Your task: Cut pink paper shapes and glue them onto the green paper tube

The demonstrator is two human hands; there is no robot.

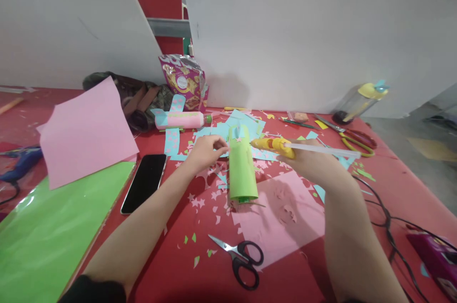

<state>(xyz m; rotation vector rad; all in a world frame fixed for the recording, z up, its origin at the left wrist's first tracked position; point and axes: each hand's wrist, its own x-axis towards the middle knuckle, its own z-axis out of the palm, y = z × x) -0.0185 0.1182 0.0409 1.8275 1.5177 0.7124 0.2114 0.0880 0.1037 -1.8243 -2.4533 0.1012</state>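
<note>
A bottle wrapped in light green paper [243,170] lies on the table with its green cap end toward me; a pale blue paper piece stands at its far end. My right hand [303,153] grips a yellow glue gun [273,144], its nozzle pointing left close to the bottle's upper side. A whitish glue stick [321,150] sticks out of the gun's back. On the bottle's left, my left hand [210,151] has thumb and fingertips pinched together near the paper; whatever they hold, if anything, is too small to make out.
Black-handled scissors [241,255] lie in front, beside a pink sheet [285,217]. A phone [144,184], pink sheets [85,136] and a pink-wrapped bottle [183,121] are left. Large shears [350,136] and black cables [387,222] lie right. Paper scraps surround the bottle.
</note>
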